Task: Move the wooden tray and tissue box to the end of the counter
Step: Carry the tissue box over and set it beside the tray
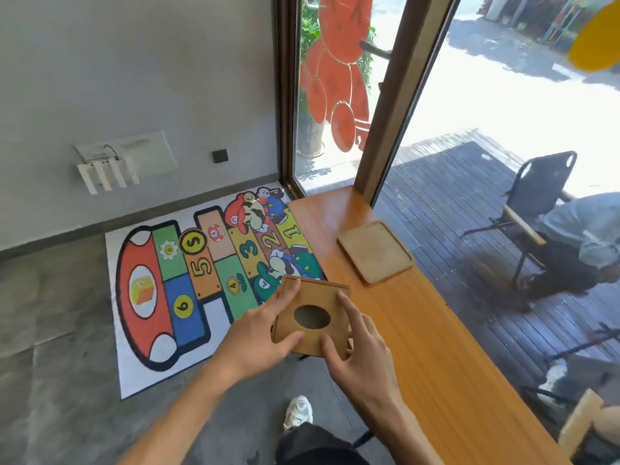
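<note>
A square wooden tissue box (312, 297) with an oval hole in its top is held in the air over the left edge of the wooden counter (419, 330). My left hand (258, 333) grips its left side, thumb on the near corner. My right hand (355, 347) grips its right and near side, index finger along the top. The flat square wooden tray (374, 251) lies on the counter farther ahead, near the window and the counter's far end.
A colourful numbered play mat (201, 280) covers the floor to the left. Glass panes and a wooden frame post (389, 129) bound the counter on the right and far side. Outside, a person sits on a folding chair (540, 199). My shoe (298, 412) is below.
</note>
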